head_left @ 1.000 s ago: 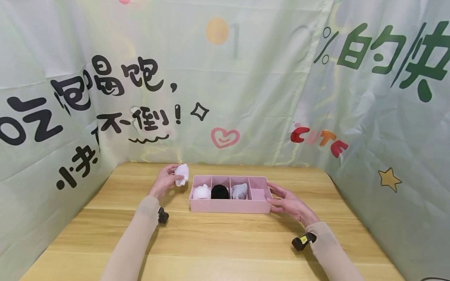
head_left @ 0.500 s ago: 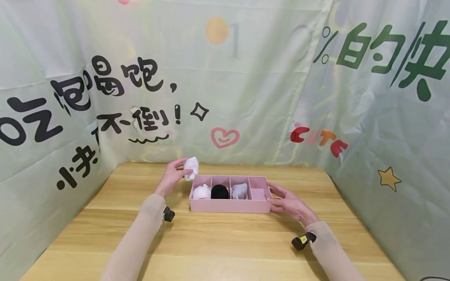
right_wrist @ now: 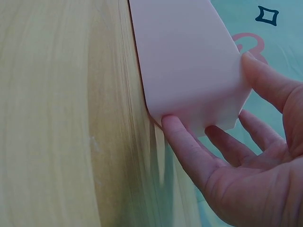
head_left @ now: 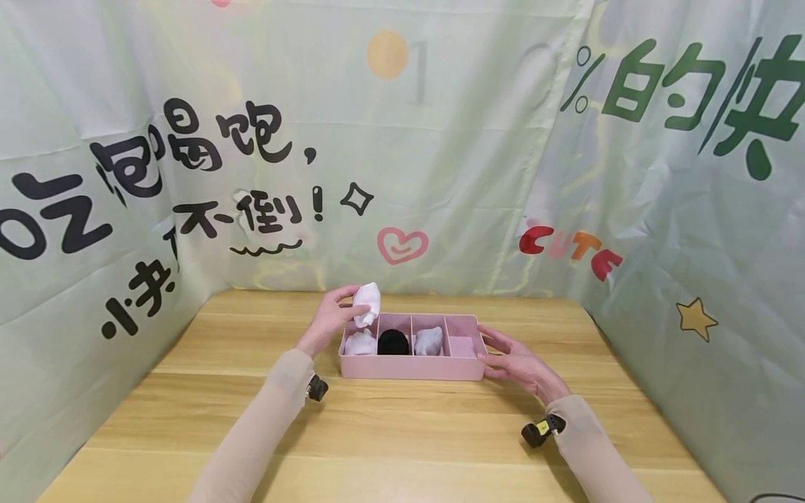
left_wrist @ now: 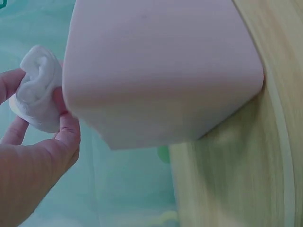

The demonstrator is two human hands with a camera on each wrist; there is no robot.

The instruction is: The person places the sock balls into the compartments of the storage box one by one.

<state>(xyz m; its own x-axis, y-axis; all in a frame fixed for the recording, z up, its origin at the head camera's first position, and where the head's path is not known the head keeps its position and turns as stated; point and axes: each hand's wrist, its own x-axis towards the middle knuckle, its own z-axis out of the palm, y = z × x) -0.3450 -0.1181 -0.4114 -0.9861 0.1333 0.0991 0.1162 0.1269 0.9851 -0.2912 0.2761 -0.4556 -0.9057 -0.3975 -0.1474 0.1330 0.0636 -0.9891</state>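
My left hand pinches a rolled white sock between thumb and fingers, held up over the left end of a pink divided box. In the left wrist view this sock shows its folded roll beside the box's upper edge. Inside the box, a pale sock ball fills the left compartment, a black one comes after it, then a grey one. The rightmost compartment holds no sock. My right hand holds the box's right end, with spread fingers and thumb against its walls.
The box stands on a wooden table near its far edge. Printed cloth hangs behind and along both sides. Each wrist wears a small black camera, such as the one on the right.
My left hand has carried the white sock up and to the right, from left of the box to above its left compartment. My right hand and the box have stayed in place.
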